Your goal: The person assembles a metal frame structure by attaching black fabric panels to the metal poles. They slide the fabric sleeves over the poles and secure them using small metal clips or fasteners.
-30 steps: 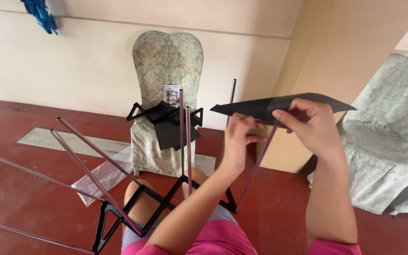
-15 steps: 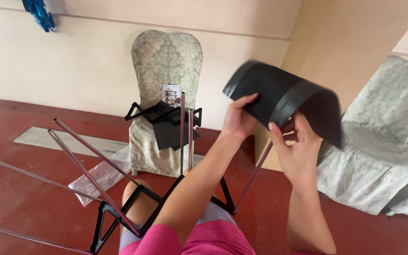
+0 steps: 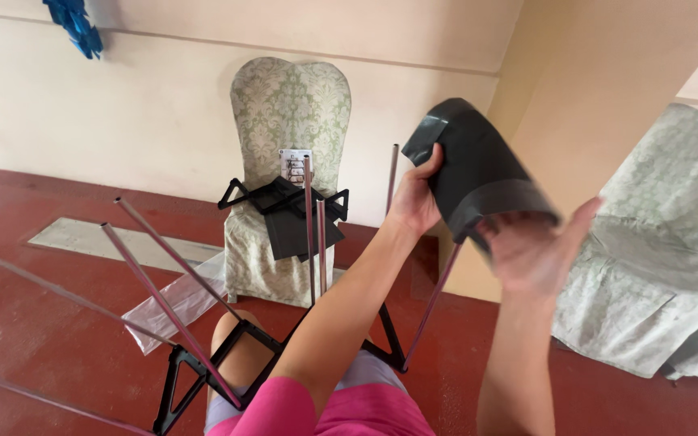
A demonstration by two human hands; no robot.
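My left hand (image 3: 418,198) grips the left edge of a black flexible plastic sheet (image 3: 478,165), held up at chest height and curled into an arch. My right hand (image 3: 535,250) is blurred, its palm spread just under the sheet's lower bent edge, touching it but not closed around it. Below my arms stands a frame of thin metal rods (image 3: 310,234) joined by black plastic corner pieces (image 3: 179,379), over my knee.
A chair with a pale patterned cover (image 3: 288,105) stands against the wall, with more black sheets and corner pieces (image 3: 288,214) on its seat. Covered furniture (image 3: 656,242) fills the right. A clear plastic bag (image 3: 175,307) lies on the red floor.
The sheet went from flat and level to curled and tipped upright. My right hand has let go of its edge and dropped below it, while my left hand kept its grip.
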